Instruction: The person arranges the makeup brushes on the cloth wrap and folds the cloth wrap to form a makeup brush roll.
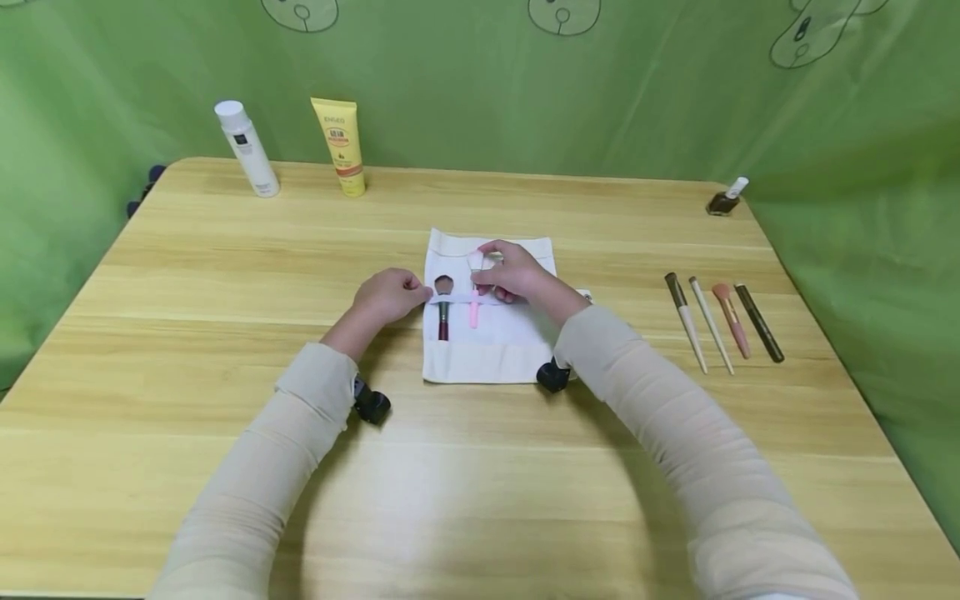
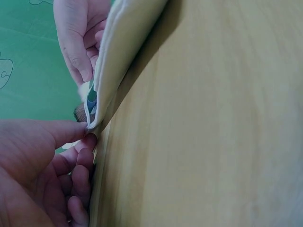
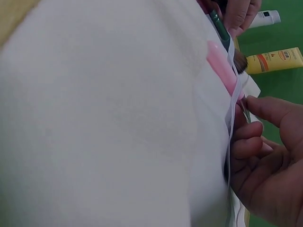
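A white cloth brush roll point(image 1: 465, 362) lies unfolded on the table, with an elastic band across its middle. My left hand point(image 1: 388, 296) pinches the roll's left edge near the band, seen close up in the left wrist view. A fluffy makeup brush with a dark red handle point(image 1: 443, 329) sits under the band at the left. To its right is a pink-handled makeup brush point(image 1: 474, 313), its handle passing beneath the band in the right wrist view. My right hand point(image 1: 517, 273) pinches this brush by the ferrule, above the band; its head is partly hidden.
Several slim cosmetic tools, including a pink brush point(image 1: 731, 321) and a dark stick point(image 1: 759, 323), lie at the right. A white bottle point(image 1: 251, 154) and a yellow tube point(image 1: 342, 150) stand at the back left. A nail polish bottle point(image 1: 723, 202) stands at the back right corner.
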